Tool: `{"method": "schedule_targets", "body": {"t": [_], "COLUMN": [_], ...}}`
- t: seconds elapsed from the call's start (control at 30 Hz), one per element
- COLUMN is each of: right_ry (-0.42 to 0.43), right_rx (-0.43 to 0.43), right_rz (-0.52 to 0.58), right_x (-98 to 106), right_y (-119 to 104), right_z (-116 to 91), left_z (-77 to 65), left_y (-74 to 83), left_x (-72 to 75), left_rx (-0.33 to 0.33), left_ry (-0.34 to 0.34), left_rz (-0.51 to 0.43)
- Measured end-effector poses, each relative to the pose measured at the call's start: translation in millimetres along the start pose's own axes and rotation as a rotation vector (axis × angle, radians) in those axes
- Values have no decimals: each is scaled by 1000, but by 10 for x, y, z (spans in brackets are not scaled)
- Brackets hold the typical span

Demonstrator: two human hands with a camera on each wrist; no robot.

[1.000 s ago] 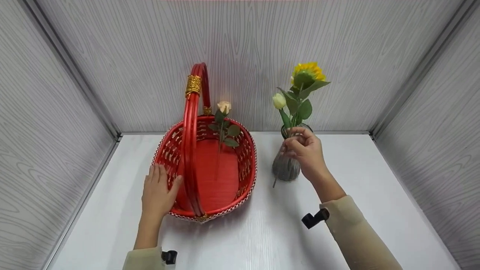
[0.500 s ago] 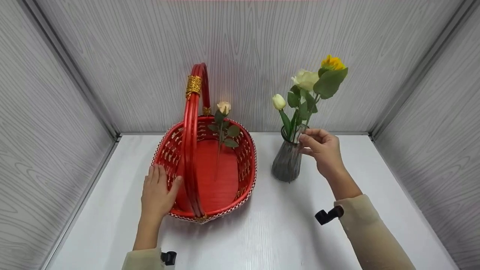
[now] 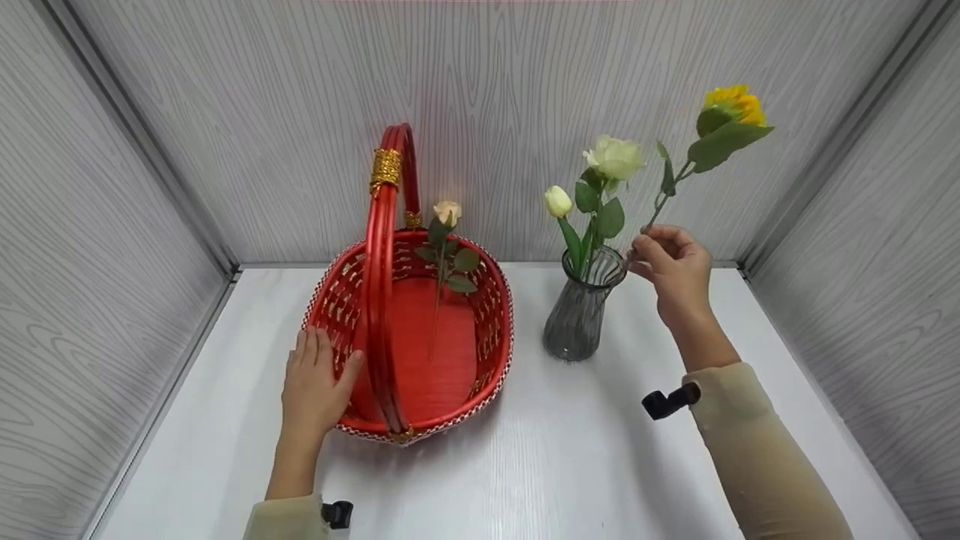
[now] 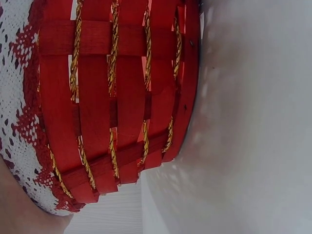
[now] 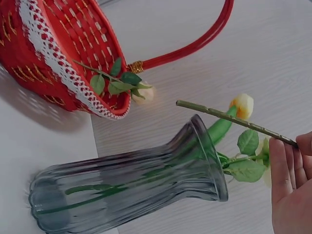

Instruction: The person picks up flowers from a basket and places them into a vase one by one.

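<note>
My right hand (image 3: 667, 259) pinches the stem of a yellow sunflower (image 3: 731, 105), held clear of the vase, up and to its right. In the right wrist view the stem (image 5: 229, 118) lies free above the vase mouth, with the hand (image 5: 292, 187) at the right edge. The ribbed grey glass vase (image 3: 576, 315) (image 5: 126, 187) holds a white rose (image 3: 616, 156) and a pale tulip bud (image 3: 558, 202). My left hand (image 3: 315, 382) rests on the near left rim of the red woven basket (image 3: 491, 315) (image 4: 117, 97), thumb over the edge. A cream rose (image 3: 448, 213) lies in the basket.
The basket's tall red handle (image 3: 386, 225) with a gold band arches over its middle. Grey wood-grain walls close in the white table (image 3: 540, 465) at the back and both sides.
My right hand has drawn the sunflower up and to the right, out of the vase. The white rose behind it has come into view. My left hand has stayed on the basket.
</note>
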State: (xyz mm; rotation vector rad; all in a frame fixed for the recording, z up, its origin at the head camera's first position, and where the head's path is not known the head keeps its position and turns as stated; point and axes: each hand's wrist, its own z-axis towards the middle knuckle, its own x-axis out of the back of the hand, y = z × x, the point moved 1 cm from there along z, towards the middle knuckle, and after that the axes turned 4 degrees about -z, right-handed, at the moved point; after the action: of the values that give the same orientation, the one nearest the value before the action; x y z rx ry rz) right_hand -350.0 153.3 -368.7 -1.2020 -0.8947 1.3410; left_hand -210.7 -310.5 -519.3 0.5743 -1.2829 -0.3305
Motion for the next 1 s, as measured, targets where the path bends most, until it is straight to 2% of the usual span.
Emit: {"method": "schedule_targets", "body": {"t": [0.13, 0.33, 0.47, 0.67, 1.0], "right_ry": [37, 59, 76, 131, 169], "right_rx": [37, 23, 31, 87, 107], "right_rz": [32, 4, -2, 32, 11], "right_x": [34, 97, 125, 140, 167], "right_y": [-21, -48, -109, -193, -77], "right_z": [88, 174, 229, 305, 378], "left_z": [-3, -17, -3, 8, -1], "left_y": [16, 36, 41, 34, 15], "left_x": [4, 3, 3, -2, 11], "left_rx": [0, 0, -9, -14, 4], "left_ry": [-5, -22, -14, 5, -20], "left_rz": [-6, -7, -8, -7, 2]}}
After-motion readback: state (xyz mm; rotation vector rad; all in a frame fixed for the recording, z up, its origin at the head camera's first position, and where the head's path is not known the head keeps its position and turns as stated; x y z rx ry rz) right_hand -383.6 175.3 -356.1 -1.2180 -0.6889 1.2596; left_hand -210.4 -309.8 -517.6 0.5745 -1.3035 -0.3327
